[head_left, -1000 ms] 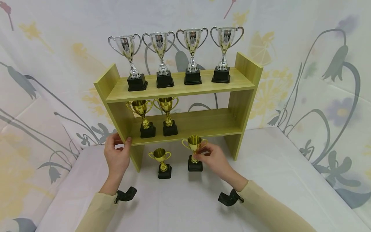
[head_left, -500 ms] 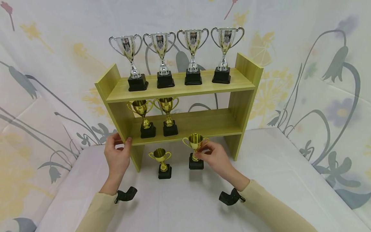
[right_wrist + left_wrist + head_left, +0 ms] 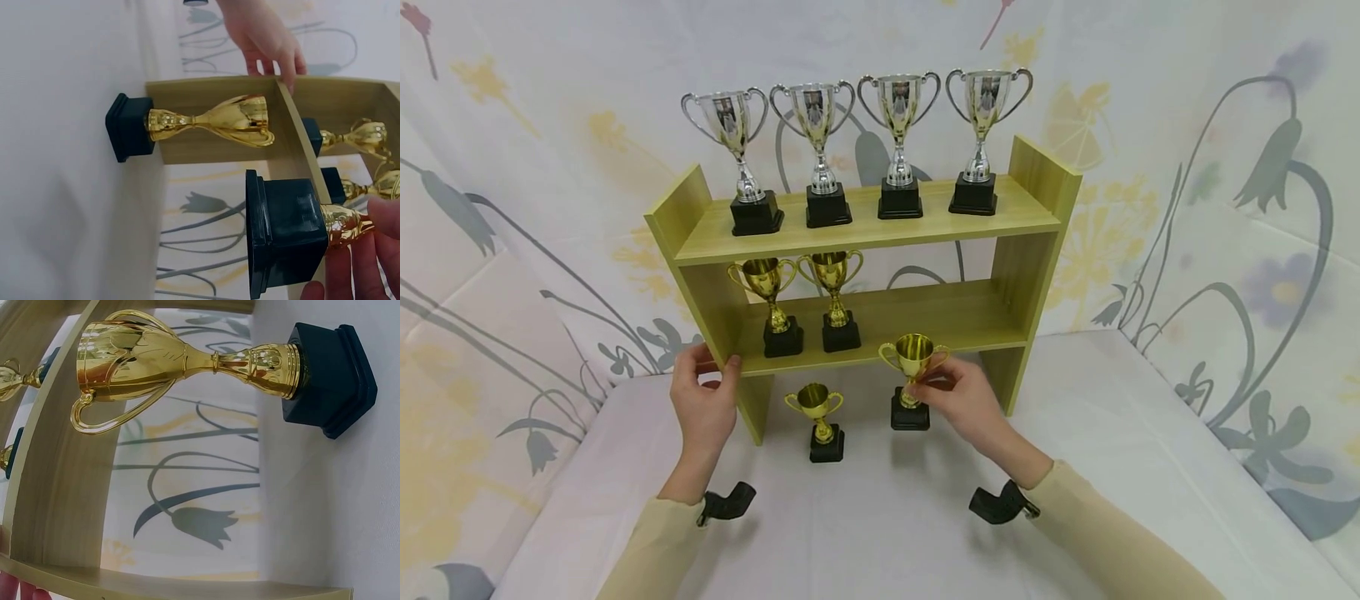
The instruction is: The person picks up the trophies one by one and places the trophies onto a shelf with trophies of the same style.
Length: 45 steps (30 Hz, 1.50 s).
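Between thumb and fingers my right hand pinches a small gold trophy by its stem. This trophy is upright, in front of the lower shelf's edge, with its black base raised over the table. A second gold trophy stands on the table to its left, and it fills much of the left wrist view. My left hand grips the left side panel of the wooden shelf, thumb at the front edge and fingers behind. In the right wrist view the held trophy's black base is nearest.
On the lower board, left half, stand two gold trophies, one by the side panel and another beside it. Several silver trophies, such as the rightmost one, line the top board. A flower-print cloth hangs behind the white table.
My right hand has lifted the gold trophy off the table, moving it up and slightly right. My left hand keeps its place on the shelf panel.
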{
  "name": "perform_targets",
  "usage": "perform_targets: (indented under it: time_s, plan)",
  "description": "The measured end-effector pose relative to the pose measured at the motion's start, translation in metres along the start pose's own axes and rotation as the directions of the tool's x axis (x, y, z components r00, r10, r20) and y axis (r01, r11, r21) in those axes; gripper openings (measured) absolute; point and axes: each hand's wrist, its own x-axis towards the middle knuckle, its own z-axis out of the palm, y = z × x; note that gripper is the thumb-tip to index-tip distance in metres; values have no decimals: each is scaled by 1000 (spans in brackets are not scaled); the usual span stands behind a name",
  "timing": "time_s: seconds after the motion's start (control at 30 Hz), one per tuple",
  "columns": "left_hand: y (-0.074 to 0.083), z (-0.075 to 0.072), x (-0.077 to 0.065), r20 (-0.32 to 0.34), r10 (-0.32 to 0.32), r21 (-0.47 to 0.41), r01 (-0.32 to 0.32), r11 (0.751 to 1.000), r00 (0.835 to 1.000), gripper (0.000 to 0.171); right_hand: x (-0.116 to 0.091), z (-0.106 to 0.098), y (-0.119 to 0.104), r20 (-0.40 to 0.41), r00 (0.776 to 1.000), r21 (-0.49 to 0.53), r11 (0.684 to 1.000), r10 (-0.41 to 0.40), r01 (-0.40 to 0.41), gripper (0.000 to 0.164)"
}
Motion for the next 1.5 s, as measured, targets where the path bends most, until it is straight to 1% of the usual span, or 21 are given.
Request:
perform_targets:
  time_s: [0.13,0.43,0.63,0.8,0.9,1.03,1.23,1.5]
  plan:
    - [1,0,0,1,1,5,-1,1000,1000,27,1,-1,-2,0,1000,-8,1000,5,-6,25]
    - [2,0,0,3,-11,4,11,1000,1000,27,2,-4,-9,-10,1000,13,1000,-24,25,24]
    - [3,-1,0,1,-16,2,16,1000,1000,27,6,-6,-12,-15,999,-6,999,-38,38,24]
    - [1,0,0,5,-18,12,18,1000,1000,28,9,-6,-14,-6,999,-5,999,-54,54,24]
    - [0,0,-1,4,-22,16,22,1000,1000,28,9,-6,-15,-10,999,0,999,-48,48,25]
    - [0,2,-2,-11,-14,9,14,1000,1000,27,10,-8,-19,-18,999,-12,999,-48,48,25]
    - [0,2,-1,-23,-1,-12,1,1000,1000,26,12,-11,-26,-34,997,-35,997,-73,71,23]
    - [0,3,-3,-12,-20,-6,20,1000,1000,27,14,-13,-30,-43,995,-10,996,-89,89,25]
